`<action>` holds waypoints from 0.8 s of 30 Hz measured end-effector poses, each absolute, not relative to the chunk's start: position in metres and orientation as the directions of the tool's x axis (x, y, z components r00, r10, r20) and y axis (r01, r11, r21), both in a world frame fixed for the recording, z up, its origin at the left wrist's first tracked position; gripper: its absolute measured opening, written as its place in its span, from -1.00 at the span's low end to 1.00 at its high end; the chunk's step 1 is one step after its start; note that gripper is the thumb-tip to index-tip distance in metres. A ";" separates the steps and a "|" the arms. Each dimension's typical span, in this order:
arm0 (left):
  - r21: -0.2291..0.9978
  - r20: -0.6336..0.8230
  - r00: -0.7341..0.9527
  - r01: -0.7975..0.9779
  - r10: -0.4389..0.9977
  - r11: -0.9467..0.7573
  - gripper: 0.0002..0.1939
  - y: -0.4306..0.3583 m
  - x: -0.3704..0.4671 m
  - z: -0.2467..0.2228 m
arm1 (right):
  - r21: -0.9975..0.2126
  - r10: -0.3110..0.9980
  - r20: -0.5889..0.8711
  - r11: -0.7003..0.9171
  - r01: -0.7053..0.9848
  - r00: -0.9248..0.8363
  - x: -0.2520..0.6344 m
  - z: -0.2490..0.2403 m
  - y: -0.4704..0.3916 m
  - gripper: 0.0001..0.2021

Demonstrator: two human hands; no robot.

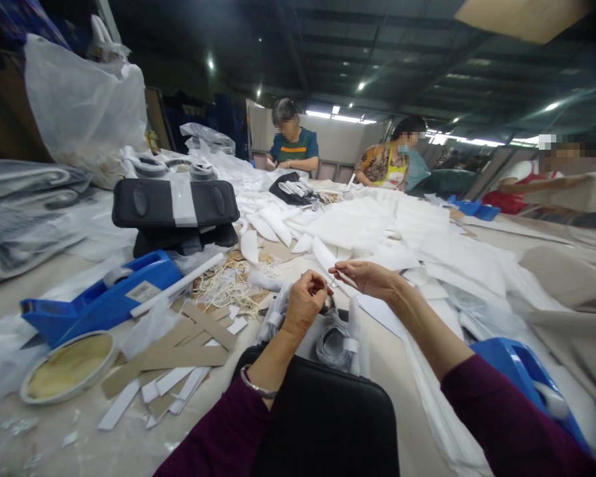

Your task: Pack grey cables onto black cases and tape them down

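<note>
My left hand point(305, 301) is closed in a loose fist above a bundle of grey straps wrapped in clear plastic point(334, 338). My right hand point(365, 277) is just to its right, fingers pinched toward the left hand. Between the two hands runs something thin and pale; it is too small to identify. A black case point(328, 424) lies right in front of me, under my forearms. Both sleeves are dark purple, and a metal bangle point(258, 387) sits on my left wrist.
A blue tape dispenser point(104, 301) and a round lid point(67, 368) lie at the left, with cardboard strips point(189, 344) and white strips beside them. Another black case point(175, 205) stands further back. White fabric pieces point(402, 245) cover the table. Three people work at the far side.
</note>
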State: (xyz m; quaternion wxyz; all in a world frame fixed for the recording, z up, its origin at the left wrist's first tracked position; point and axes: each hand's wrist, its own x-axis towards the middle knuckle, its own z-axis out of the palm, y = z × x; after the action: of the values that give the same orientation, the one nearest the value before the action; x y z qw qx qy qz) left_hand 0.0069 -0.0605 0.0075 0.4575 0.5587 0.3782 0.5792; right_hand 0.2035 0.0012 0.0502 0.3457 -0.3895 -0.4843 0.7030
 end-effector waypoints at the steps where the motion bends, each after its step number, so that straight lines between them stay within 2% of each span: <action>1: 0.944 0.292 0.014 -0.162 0.956 -0.286 -0.87 -0.060 0.007 0.008 | -0.945 0.862 -0.182 -0.286 -0.159 -0.474 0.202 0.046 -0.002 -0.69; 5: 0.909 0.207 -0.114 -0.345 0.972 -0.235 -0.83 -0.059 0.005 0.011 | -0.941 0.870 -0.080 -0.227 -0.250 -0.487 0.194 0.042 -0.015 -0.48; 8: 0.887 0.163 -0.177 -0.405 0.971 -0.223 -0.85 -0.060 0.004 0.015 | -0.962 0.908 -0.072 -0.173 -0.213 -0.414 0.188 0.043 -0.023 -0.54; 11: 0.873 0.156 -0.209 -0.428 0.965 -0.233 -0.85 -0.062 0.003 0.019 | -0.980 0.923 -0.096 -0.152 -0.126 -0.372 0.184 0.042 -0.026 -0.70; 14: 0.868 0.151 -0.222 -0.437 0.963 -0.237 -0.83 -0.063 0.003 0.020 | -0.993 0.913 -0.101 -0.116 -0.015 -0.394 0.182 0.041 -0.028 -0.72; 16: 0.863 0.143 -0.225 -0.449 0.964 -0.233 -0.82 -0.062 0.002 0.019 | -0.997 0.910 -0.059 -0.030 0.077 -0.410 0.181 0.041 -0.029 -0.74; 19: 0.855 0.124 -0.225 -0.469 0.966 -0.220 -0.81 -0.059 0.001 0.015 | -0.976 0.911 -0.017 0.075 0.207 -0.411 0.177 0.044 -0.030 -0.77; 24: 0.890 0.135 -0.211 -0.404 0.968 -0.212 -0.82 -0.061 0.002 0.013 | -0.906 0.914 -0.061 0.118 0.406 -0.402 0.168 0.052 -0.031 -0.89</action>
State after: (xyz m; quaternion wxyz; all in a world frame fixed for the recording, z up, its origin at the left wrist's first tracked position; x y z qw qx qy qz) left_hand 0.0017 -0.0612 0.0130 0.5030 0.3760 0.3753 0.6818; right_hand 0.1677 -0.0312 0.0524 0.2729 -0.4740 -0.6960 0.4653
